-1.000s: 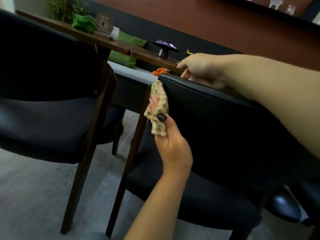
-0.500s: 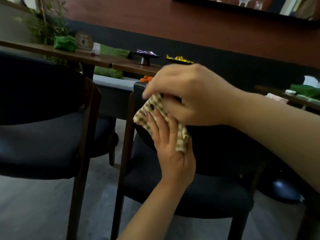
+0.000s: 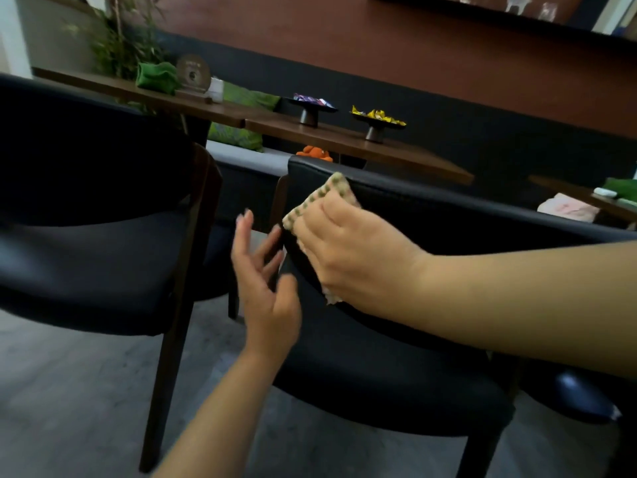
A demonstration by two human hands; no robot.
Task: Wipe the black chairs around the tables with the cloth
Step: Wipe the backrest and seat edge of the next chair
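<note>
On the black chair's backrest [image 3: 448,215], near its left end, the right hand [image 3: 348,250] presses the checked cloth [image 3: 320,201] flat; the left hand [image 3: 265,281] hovers beside it, fingers spread, holding nothing

cloth [image 3: 324,201]: mostly hidden under the right hand [image 3: 348,250]; only a checked corner and a lower edge show
left hand [image 3: 265,284]: blurred
left chair [image 3: 86,208]: cut off by the left edge
wrapped items on the desk stands [image 3: 377,115]: too small to identify
</note>
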